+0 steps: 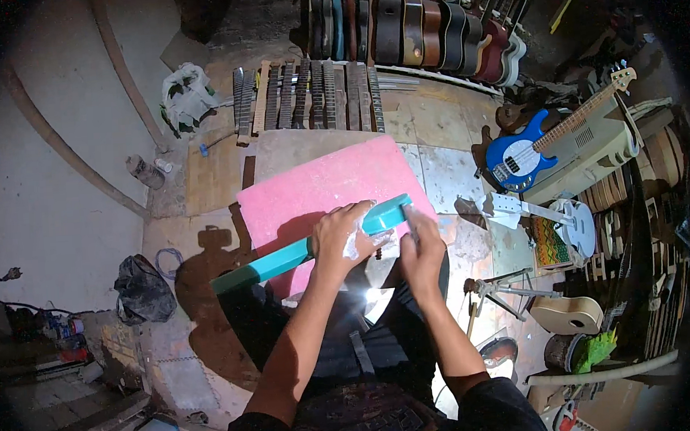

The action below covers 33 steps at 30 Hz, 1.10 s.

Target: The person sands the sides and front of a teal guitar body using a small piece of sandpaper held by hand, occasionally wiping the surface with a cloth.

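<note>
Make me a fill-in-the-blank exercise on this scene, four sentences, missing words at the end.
1. The person's ____ hand lies across the long teal bar, while the other hand is by its right end.
2. Beneath the bar is a flat sheet coloured ____.
3. The bass guitar with the white pickguard has a ____ body.
4. Beyond the fretted necks stands a row of ____.

Missing words: left; pink; blue; guitars.

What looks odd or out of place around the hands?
White smears mark the left hand holding the turquoise piece, looking like stray residue. The pink board also looks askew: its far edge slants against the row of guitar necks beyond.
</note>
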Available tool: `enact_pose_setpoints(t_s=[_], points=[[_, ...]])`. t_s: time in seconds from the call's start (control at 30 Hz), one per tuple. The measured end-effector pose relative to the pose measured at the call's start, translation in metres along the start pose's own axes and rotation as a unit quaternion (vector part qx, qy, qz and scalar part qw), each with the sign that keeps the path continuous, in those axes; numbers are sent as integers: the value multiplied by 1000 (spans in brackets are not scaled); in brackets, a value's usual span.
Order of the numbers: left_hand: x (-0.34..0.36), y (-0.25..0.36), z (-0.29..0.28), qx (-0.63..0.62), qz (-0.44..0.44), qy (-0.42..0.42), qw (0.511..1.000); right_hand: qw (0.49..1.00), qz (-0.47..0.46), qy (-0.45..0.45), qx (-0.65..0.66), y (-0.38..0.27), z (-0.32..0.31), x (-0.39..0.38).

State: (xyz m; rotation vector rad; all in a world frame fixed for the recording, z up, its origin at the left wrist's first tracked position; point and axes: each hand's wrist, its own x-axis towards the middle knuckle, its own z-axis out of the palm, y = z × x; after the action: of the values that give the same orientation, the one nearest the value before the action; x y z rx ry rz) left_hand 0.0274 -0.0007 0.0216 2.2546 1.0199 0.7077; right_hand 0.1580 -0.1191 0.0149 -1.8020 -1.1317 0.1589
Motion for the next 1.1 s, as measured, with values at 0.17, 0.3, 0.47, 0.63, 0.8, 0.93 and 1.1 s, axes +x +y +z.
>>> enact_pose_setpoints(t_s=[0.17,0.3,0.47,0.63,0.8,0.93,1.1], points=[[0,-2,1,-4,-5,-4,1000,999,-30,-21,-16,-3,-5,3],[1,-4,4,-4,3,-2,1000,1000,21,-20,-10,-9,-7,7],[1,-3,0,-5,-5,-11,1000,998,-45,-34,-17,-4,-4,1],[1,-4,1,3,-19,-3,1000,999,-38,-3,-34,-9,2,4],[3,-4,2,7,-13,-8,1000,998,-54,-28,-17,8,-7,10],[3,-4,1,6,-25,-13,1000,1000,-12,-13,1,-7,-2,10],[4,-4,3,5,-22,-12,1000,998,-46,-26,14,-1,-4,5]])
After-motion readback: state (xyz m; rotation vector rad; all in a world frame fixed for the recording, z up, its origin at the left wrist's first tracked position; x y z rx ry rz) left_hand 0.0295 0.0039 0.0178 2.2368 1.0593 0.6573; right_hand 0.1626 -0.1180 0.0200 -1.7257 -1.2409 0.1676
